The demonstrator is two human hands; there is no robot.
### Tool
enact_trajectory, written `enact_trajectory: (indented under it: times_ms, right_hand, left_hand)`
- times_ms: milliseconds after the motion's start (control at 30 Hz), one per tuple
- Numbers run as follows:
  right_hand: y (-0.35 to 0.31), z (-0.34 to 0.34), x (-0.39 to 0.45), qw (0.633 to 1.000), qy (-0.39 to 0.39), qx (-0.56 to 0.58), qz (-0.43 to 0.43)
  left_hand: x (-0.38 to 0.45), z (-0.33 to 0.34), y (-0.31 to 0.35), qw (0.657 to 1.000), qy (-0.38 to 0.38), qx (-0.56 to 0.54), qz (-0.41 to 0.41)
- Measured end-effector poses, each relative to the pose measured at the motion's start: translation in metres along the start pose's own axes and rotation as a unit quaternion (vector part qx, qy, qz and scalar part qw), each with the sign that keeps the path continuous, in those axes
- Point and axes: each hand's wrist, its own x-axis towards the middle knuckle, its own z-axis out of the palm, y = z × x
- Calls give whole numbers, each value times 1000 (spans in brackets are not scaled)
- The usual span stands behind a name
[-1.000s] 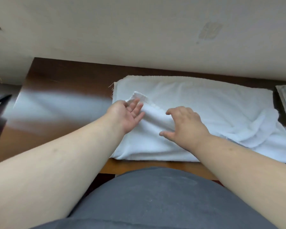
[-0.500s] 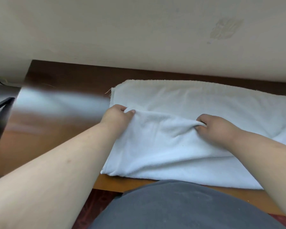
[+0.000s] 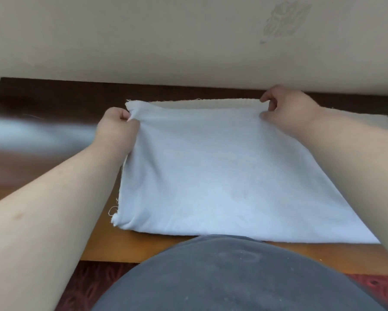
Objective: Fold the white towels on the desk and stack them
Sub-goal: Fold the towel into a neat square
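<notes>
The left hand (image 3: 117, 126) pinches the towel (image 3: 222, 176) at its far left corner, fingers curled round the hem. The right hand (image 3: 287, 111) grips the far right end of the same folded edge, thumb under and fingers over. That edge runs left to right, parallel to the wall (image 3: 166, 41). The towel lies on the desk (image 3: 54, 113), its long axis probably left to right. Its near right corner is hidden by the right forearm, and a strip beyond the right wrist is cut off at the frame edge.
</notes>
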Motion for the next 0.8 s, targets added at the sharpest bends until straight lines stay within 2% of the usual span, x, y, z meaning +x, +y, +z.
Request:
enact_trajectory:
  times_ms: [67,167,300,367,433,567,633,700,800]
  right_hand:
    - [8,10,1,999,-8,-48,16]
    - [32,12,-4,977,-74,-178,94]
    - [58,5,-3,960,-68,-250,109]
    - [61,4,4,961,-85,-240,112]
    - [61,1,11,973,-71,-183,124]
    - [66,3,7,988,65,-75,121]
    - [71,12,0,989,97,-34,108]
    - [72,23,-9,993,55,-15,105]
    - [73,40,-32,993,54,-15,104]
  left_hand:
    - [12,-1,-4,1000,6,-3,-1]
    - [22,1,-13,999,-8,42,-15]
    - [28,3,-16,997,-39,57,-23]
    - [30,4,-15,999,-35,21,-3]
    - [30,6,-13,1000,-10,-22,1]
    - [26,10,-12,996,16,-90,-9]
    - [15,12,-17,998,7,-38,51]
    - [-5,13,-27,997,-13,-1,82]
    - [-44,13,-56,998,28,49,-7]
